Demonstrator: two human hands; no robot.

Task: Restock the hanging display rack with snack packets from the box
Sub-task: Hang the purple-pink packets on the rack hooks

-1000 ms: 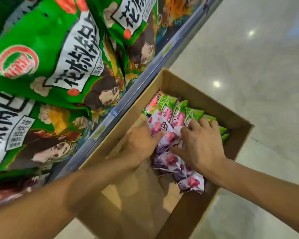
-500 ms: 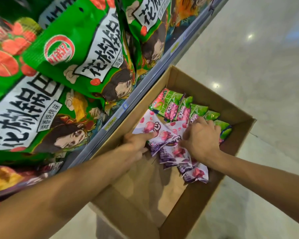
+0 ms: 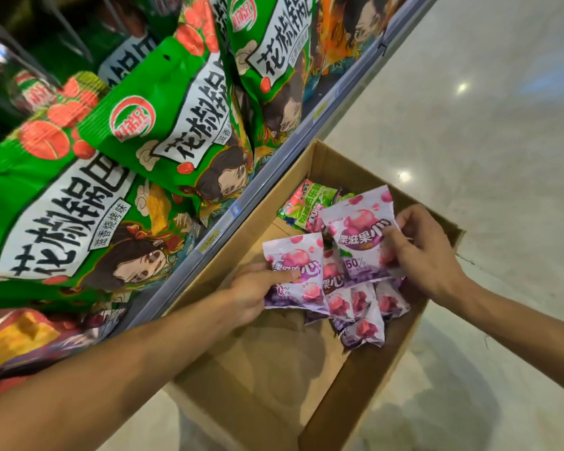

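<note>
An open cardboard box (image 3: 365, 379) sits on the floor beside the rack. Inside lie several purple-and-white snack packets (image 3: 365, 323) and, at the far end, green-and-pink packets (image 3: 310, 203). My left hand (image 3: 254, 294) pinches one purple packet (image 3: 297, 271) by its left edge, thumb on its face. My right hand (image 3: 427, 255) grips another purple packet (image 3: 362, 239) by its right side, lifted and tilted above the pile. The hanging rack (image 3: 163, 131) fills the left, full of large green snack bags.
A grey shelf rail with price tags (image 3: 274, 177) runs diagonally between the hanging bags and the box. Glossy pale floor (image 3: 469, 125) spreads to the right. Orange and purple bags (image 3: 30, 336) hang low at the left edge.
Both hands were pressed down among the purple packets in the box. Each now holds one packet, raised off the pile. The camera has tilted up toward the rack.
</note>
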